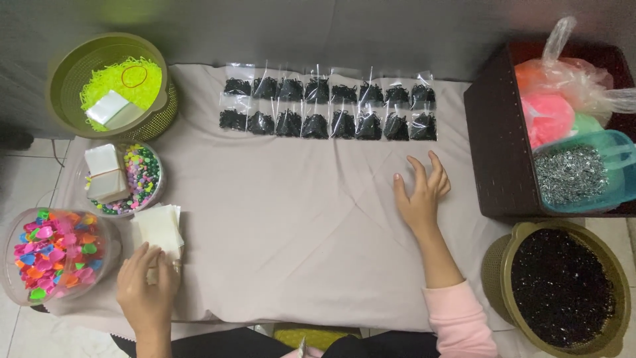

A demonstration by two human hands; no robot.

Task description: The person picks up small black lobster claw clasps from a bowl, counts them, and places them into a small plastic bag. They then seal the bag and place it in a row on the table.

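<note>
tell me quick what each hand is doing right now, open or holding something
Left hand: fingers on the stack of small clear bags; a firm grip cannot be told.
Right hand: open, fingers spread, resting on the grey cloth, holding nothing.

One head camera — looking steeply down, fairly near, over the cloth-covered table [298,219].

Two bare hands, no gloves: left hand [147,292] at about 7 o'clock, right hand [421,195] near 3 o'clock of centre. Pink long sleeve [460,321] with a ribbed cuff on the right forearm, toward 5 o'clock. Dark clothing along the bottom edge at 6 o'clock.
</note>
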